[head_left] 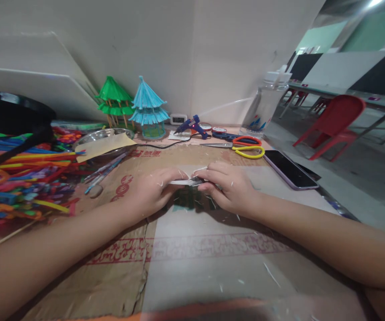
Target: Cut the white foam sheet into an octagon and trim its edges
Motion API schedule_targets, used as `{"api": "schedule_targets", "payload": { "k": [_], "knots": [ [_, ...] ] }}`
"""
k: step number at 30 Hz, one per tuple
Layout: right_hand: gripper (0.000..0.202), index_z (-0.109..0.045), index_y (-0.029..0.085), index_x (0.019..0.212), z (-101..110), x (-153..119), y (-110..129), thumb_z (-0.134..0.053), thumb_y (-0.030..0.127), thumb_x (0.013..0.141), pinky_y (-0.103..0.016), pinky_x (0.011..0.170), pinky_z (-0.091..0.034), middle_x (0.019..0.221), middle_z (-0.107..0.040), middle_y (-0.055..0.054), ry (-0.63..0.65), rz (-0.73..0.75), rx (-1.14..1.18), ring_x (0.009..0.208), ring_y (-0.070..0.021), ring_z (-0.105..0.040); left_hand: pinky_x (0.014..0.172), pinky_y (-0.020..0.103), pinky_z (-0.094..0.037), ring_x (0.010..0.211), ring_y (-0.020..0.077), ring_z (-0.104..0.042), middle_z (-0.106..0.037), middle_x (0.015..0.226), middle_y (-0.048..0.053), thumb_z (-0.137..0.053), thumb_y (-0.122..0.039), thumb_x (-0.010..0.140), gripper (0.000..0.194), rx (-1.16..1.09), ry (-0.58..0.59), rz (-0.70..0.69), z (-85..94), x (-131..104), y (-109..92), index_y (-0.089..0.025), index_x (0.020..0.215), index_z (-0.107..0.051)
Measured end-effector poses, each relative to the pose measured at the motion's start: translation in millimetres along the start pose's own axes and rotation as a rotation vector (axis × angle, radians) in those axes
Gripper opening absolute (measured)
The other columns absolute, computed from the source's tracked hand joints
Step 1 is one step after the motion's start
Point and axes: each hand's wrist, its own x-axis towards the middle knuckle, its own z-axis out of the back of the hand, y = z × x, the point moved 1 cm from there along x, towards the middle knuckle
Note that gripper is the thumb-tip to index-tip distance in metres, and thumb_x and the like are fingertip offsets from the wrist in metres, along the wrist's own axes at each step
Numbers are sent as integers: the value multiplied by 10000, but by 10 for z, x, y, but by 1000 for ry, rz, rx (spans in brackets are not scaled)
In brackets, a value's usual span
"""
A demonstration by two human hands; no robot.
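Observation:
My left hand (152, 189) is closed, its thumb and fingers pinching a thin white strip (179, 182) that points to the right. Facing it, my right hand (231, 185) is closed in a pinch around a small dark, greyish piece (196, 181), which meets the strip's right end. Blur and the fingers hide what kind of piece it is. White slivers cling to both hands. More of them lie on the translucent sheet (206, 276) below, over brown cardboard (112, 254).
Colourful pipe cleaners (22, 178) heap at left near a metal bowl (105, 133). Behind stand a green model pavilion (114, 98), a blue one (149, 107), and a glue gun (190, 125). Scissors (246, 147), a phone (289, 169) and a clear bottle (266, 104) are at right.

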Motion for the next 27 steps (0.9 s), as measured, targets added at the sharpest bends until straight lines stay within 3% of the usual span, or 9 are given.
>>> {"api": "schedule_targets", "payload": {
  "k": [16,18,22,25,27],
  "knots": [
    [335,-701,148,1037,-6,10,2,-441,358,1022,-287,618,-408,745,-659,-57,-25,-28,22,681,-163,-565,829,333,-524,989,221,-684,-730,1085,53,-489,-228,947,225,1,42,55,-27,-31,47,-237,1119,-635],
    [296,-693,156,1037,-14,2,-36,-469,349,1010,-293,667,-450,809,-691,-64,-65,-123,104,745,-171,-609,810,330,-522,948,219,-686,-733,1053,51,-476,-239,951,228,-14,37,91,-12,-22,34,-224,1106,-643],
    [273,-662,169,1049,-57,-37,-178,-525,390,965,-315,712,-497,950,-720,-78,-174,-457,274,836,-193,-647,743,307,-524,852,211,-678,-740,969,43,-505,-327,945,240,-100,-17,240,20,12,17,-194,1070,-661],
    [317,-651,151,1048,-126,-64,-250,-590,425,902,-294,650,-490,884,-705,-63,-137,-635,404,750,-177,-628,703,306,-522,822,213,-674,-744,968,50,-542,-414,930,323,-187,-43,329,5,21,56,-182,1123,-655],
    [278,-659,155,1007,-171,-69,-249,-627,390,863,-266,612,-469,829,-689,-36,-89,-667,467,688,-151,-601,700,318,-527,824,222,-676,-743,982,63,-549,-470,921,400,-242,-46,362,-20,16,94,-172,1171,-642]
  ]
}}
